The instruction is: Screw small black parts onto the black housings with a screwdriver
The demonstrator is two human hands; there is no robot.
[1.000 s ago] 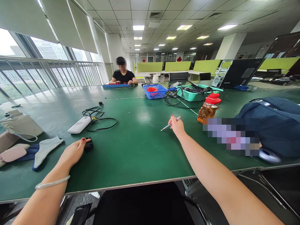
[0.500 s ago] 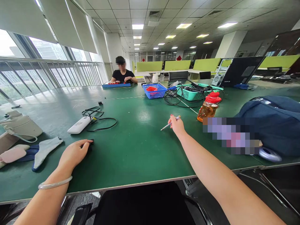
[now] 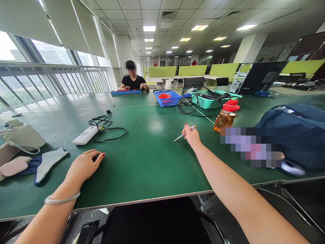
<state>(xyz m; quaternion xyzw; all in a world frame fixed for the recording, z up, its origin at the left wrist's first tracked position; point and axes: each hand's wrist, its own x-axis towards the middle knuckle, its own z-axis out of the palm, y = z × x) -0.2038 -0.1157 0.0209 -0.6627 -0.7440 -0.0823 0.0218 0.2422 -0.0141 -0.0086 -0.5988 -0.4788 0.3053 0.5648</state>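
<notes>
Right hand (image 3: 192, 136) pinches a screwdriver (image 3: 183, 135); left hand (image 3: 85, 165) covers what seems a small black object (image 3: 95, 157)

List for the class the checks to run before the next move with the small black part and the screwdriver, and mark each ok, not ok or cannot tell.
1. Left hand covers the small black part on the green table: ok.
2. Part gripped firmly rather than just covered: cannot tell, the fingers hide most of it.
3. Right hand holds the screwdriver: ok.
4. Screwdriver tip at the part: not ok, tool and part are well apart.
5. Table between the two hands bare: ok.
6. Black cable and white power strip apart from the left hand: ok.
</notes>
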